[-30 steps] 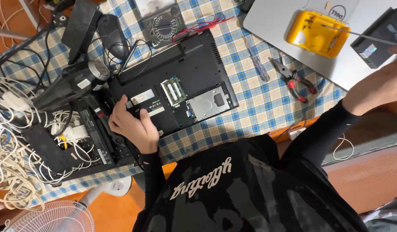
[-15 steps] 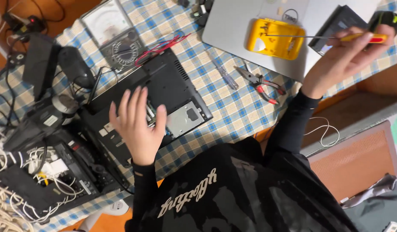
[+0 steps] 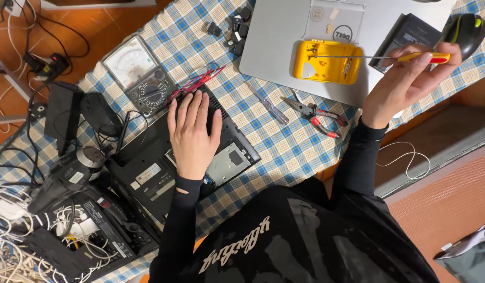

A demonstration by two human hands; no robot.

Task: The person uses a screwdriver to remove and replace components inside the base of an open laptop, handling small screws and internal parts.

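Overhead view of a checked tablecloth [image 3: 284, 152]. The left hand [image 3: 192, 133] lies flat, fingers spread, holding nothing, on an upturned black laptop [image 3: 164, 162] whose silver drive bay [image 3: 229, 162] shows at its 4 o'clock. The right hand [image 3: 405, 84] pinches a long screwdriver [image 3: 379, 56] by its yellow-red handle, the shaft reaching toward 9 o'clock over a yellow case [image 3: 329, 63] on a closed silver laptop [image 3: 284, 52]. Pliers [image 3: 316, 112] lie between the hands; an analogue meter [image 3: 140, 76] sits at the left hand's 11 o'clock, tangled cables [image 3: 22, 230] at 8 o'clock. Against the earlier frame, the left hand has slid farther up the laptop base.
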